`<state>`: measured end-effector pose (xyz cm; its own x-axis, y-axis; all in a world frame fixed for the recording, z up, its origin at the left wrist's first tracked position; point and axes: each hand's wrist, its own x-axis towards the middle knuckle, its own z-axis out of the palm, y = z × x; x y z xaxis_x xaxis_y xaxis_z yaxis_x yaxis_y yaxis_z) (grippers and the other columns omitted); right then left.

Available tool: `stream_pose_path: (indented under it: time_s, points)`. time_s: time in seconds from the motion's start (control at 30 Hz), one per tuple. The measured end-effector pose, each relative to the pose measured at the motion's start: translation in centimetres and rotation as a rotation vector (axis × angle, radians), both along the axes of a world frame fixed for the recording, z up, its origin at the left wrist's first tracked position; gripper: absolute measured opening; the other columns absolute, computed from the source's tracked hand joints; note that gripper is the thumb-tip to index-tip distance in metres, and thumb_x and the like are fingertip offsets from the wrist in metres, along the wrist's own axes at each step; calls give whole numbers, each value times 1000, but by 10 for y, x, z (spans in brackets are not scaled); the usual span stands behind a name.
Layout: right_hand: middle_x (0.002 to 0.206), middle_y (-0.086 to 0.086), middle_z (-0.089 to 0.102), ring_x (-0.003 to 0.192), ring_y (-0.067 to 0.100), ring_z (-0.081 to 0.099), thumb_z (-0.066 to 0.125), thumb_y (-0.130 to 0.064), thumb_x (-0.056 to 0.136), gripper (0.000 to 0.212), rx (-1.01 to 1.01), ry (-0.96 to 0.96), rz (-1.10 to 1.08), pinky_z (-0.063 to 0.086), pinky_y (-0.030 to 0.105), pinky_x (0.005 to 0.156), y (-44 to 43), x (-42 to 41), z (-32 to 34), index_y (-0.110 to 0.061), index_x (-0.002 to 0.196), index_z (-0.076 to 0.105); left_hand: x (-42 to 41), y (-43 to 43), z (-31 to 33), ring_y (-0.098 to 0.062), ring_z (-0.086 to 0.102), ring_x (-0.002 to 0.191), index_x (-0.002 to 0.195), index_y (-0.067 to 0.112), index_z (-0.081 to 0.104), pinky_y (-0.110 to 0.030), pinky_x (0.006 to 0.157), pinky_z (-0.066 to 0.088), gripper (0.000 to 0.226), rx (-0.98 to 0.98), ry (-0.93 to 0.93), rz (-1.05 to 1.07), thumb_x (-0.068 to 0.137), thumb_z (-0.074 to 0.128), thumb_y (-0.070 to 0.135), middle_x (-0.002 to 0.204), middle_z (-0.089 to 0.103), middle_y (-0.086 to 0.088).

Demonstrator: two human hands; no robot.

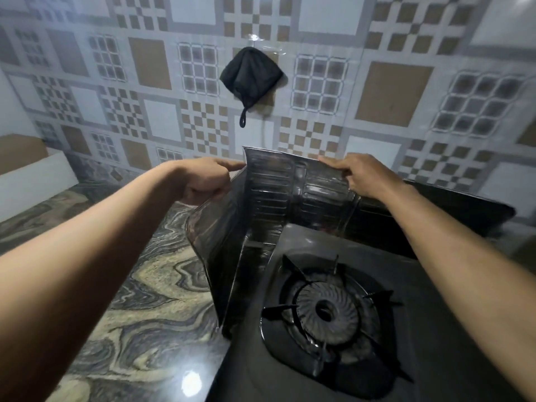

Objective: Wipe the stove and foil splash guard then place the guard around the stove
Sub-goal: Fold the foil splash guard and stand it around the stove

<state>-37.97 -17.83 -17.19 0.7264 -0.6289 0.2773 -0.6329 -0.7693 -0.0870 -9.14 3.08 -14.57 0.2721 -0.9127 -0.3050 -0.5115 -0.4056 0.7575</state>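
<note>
A: Where is the guard?

B: The dark, ribbed, shiny foil splash guard (pixel 269 195) stands upright at the back-left corner of the black single-burner gas stove (pixel 333 314). Its middle panel runs behind the stove, one wing comes forward along the stove's left side and touches the marbled grey-and-cream stone surface (pixel 139 300), and the other wing stretches away to the right behind the stove's rear edge.

A: And the hands?

B: The left hand (pixel 207 181) holds the guard's top left corner, its grip closed on the foil edge with the forefinger pointing along the rim. The right hand (pixel 367 175) pinches the top edge of the middle panel, fingertips closed on the foil. Both forearms reach in from the near edge of the surface, the right one crossing above the stove.

A: What lies around it?

B: Behind the guard rises a wall of glossy tiles patterned in white, grey and brown squares (pixel 391 91). A black cloth pouch with a small loop (pixel 251 76) hangs on that wall, above the guard and well apart from it. At the far left edge of the surface sits a white box-like block with a brown top (pixel 32 169); I cannot tell what it is.

A: Anything in the way?

B: The stove's round burner and black pan-support prongs (pixel 327 310) sit just beside the left wing, not touching it. A bright light glares off the surface near its front edge.
</note>
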Motion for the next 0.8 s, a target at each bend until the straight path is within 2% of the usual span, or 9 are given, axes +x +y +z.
stream_pose_path:
  time_s: [0.07,0.13,0.27,0.37,0.43,0.5,0.63,0.7,0.8]
  points:
    - [109,11,58,107,33,57,45,15,88,84,7,16,-36,40,29,87,1,-19,0,-48,144,38,-11,-9,-1,-16,30,46,140,51,43,-20,38,19,101,16,21,-28,62,35,-12,98,60,-17]
    - [101,8,57,99,30,57,46,14,88,83,20,8,-62,44,32,84,1,-36,-2,-48,143,39,-21,-16,-3,-17,34,49,142,50,41,-20,37,22,100,17,37,-38,65,33,-14,109,61,-15]
    - [103,2,53,96,24,55,49,7,93,76,48,27,-101,43,31,81,-1,-55,-11,-47,146,38,-41,-29,-9,-16,34,50,135,54,48,-24,48,21,98,13,19,-42,61,36,-9,88,65,-11]
    - [104,2,51,98,27,56,56,-12,97,66,-23,55,-89,46,35,77,-3,-48,-9,-40,151,31,-58,-32,-4,-11,43,39,130,55,45,-18,40,29,88,5,-14,-45,74,33,-12,74,63,-5]
    - [113,4,54,104,28,55,59,-20,97,68,-91,53,-58,50,41,86,-4,-33,-5,-38,153,26,-65,-34,-3,-11,46,39,133,52,46,-19,39,31,86,8,-19,-49,75,33,-10,74,64,-8]
    - [121,6,54,112,28,53,60,-24,96,68,-110,6,-12,47,44,96,-4,-12,-3,-37,154,25,-66,-36,-4,-20,48,50,137,50,49,-28,49,33,89,2,-7,-49,66,39,-2,86,70,-13]
    - [133,8,50,123,29,48,56,-25,98,65,-121,-22,27,38,46,105,-7,22,-17,-40,153,26,-76,-34,-20,-32,70,89,139,37,46,-45,77,53,86,-102,81,-48,55,58,20,113,71,-16]
    - [138,11,48,124,31,46,56,-15,97,70,-214,-1,2,38,46,102,-12,24,-29,-41,154,24,-81,-32,-29,-33,70,97,146,30,37,-50,79,58,93,-100,59,-62,58,60,10,122,66,-17]
    - [135,14,50,121,33,46,53,2,90,83,-281,-1,2,39,45,97,-20,19,-35,-39,154,23,-80,-33,-31,-28,68,109,139,24,49,-46,87,59,80,-99,103,-120,64,57,-5,122,68,-10]
